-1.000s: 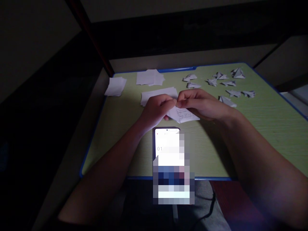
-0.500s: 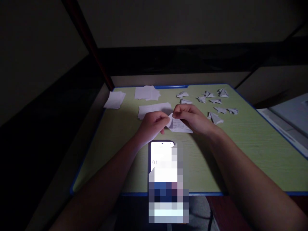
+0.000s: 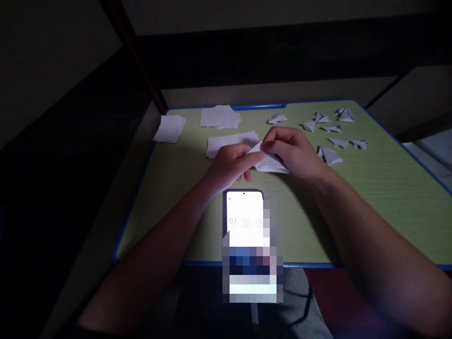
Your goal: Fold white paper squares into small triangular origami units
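Observation:
A small sheet of paper (image 3: 273, 164) with lines of writing on it is held between my two hands above the table. My left hand (image 3: 231, 164) pinches its left side, the thumb lying across a folded white flap. At the paper's upper edge my right hand (image 3: 291, 149) grips it with thumb and bent fingers. Just beyond my hands lies a stack of white paper (image 3: 229, 141), partly covered by them. Nearer to me, below the paper, a lit phone (image 3: 244, 212) shows a white screen, its lower part blurred out.
Several folded paper pieces (image 3: 330, 154) are spread over the right back of the green table (image 3: 381, 202). Two more paper stacks lie at the back: one at the left corner (image 3: 169, 128), one nearer the middle (image 3: 217, 117). A wall stands behind the table.
My left thumb has moved further right over the paper, and the flap at its upper left is folded over more. The whole view has tilted down a little.

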The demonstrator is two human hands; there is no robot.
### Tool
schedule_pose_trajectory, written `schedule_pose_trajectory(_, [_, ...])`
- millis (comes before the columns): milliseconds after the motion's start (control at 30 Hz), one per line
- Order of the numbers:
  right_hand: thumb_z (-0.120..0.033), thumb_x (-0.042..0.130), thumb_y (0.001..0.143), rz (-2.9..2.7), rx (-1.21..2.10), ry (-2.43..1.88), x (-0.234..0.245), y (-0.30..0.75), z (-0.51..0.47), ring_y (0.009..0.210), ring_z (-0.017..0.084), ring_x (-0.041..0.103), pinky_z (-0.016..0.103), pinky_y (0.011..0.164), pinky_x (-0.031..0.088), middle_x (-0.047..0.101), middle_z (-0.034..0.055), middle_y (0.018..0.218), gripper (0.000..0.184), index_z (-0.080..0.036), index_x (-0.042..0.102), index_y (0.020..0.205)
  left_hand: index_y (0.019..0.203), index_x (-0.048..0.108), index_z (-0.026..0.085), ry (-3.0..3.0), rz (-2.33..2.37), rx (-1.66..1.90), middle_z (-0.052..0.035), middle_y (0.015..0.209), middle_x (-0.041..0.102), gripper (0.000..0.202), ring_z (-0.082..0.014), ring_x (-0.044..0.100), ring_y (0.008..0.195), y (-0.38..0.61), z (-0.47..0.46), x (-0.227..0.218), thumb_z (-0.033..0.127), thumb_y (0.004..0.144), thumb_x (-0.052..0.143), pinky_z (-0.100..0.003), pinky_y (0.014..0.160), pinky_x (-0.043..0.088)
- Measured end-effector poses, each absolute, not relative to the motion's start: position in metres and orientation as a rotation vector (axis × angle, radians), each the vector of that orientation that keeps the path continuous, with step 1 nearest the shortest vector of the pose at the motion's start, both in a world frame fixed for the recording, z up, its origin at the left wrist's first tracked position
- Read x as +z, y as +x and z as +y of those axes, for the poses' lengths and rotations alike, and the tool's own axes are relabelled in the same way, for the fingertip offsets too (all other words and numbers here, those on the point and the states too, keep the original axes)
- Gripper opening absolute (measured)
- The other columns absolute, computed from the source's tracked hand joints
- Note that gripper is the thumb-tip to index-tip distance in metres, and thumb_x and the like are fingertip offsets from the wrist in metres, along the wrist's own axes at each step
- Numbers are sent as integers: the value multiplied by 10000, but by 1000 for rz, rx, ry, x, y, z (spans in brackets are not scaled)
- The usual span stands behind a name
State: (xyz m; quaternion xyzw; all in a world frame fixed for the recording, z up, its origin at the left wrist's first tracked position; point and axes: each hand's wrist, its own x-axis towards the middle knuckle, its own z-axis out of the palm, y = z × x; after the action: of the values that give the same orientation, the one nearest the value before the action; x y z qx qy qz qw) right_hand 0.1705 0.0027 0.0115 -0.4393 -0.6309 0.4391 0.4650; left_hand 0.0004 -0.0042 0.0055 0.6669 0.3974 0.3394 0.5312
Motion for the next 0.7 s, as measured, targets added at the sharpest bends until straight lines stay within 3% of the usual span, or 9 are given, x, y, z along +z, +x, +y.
schedule_pose_trajectory(367, [-211, 656, 719, -1484, 1084, -1043, 10, 168, 3, 530, 101, 421, 258, 490, 305, 564, -2, 626, 85, -181, 610, 654, 706, 581, 136, 1648, 1016, 826, 25, 453, 534, 149, -50, 428, 375, 2, -4, 7, 253, 796, 597, -207, 409, 293])
schedule_pose_trajectory(700, [-102, 628, 704, -1368, 988, -1056, 10, 159, 1, 492, 87, 368, 266, 472, 242, 483, -26, 530, 180, -184, 533, 575, 716, 595, 135, 1584, 975, 794, 13, 480, 554, 209, -61, 489, 412, 2, -4, 7, 320, 808, 623, -196, 424, 335])
